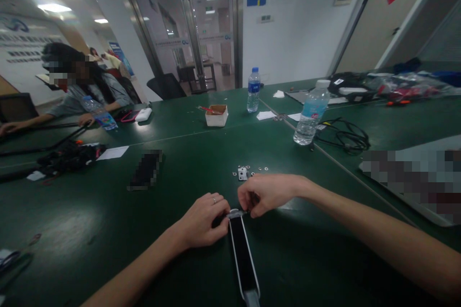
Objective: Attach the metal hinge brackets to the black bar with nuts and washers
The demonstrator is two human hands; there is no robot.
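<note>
A long, narrow black piece with a pale rim (244, 249) lies on the green table, running toward me, with grey ends. Its far end is pinched by the fingers of my left hand (206, 220), which wears a ring. On the other side of that end, my right hand (264, 194) has its thumb and fingers closed together; whatever they hold is too small to make out. Just beyond my right hand sits a small white block with holes (243, 173), and several small metal rings (266, 169) are scattered around it.
A phone-like dark slab (146, 169) lies to the left. Farther back stand a small open box (216, 116), a blue-capped bottle (253, 90) and a white-capped bottle (311, 112). Coiled black cable (344, 136) and a laptop (418, 172) are right. A person (86, 76) sits at the far left.
</note>
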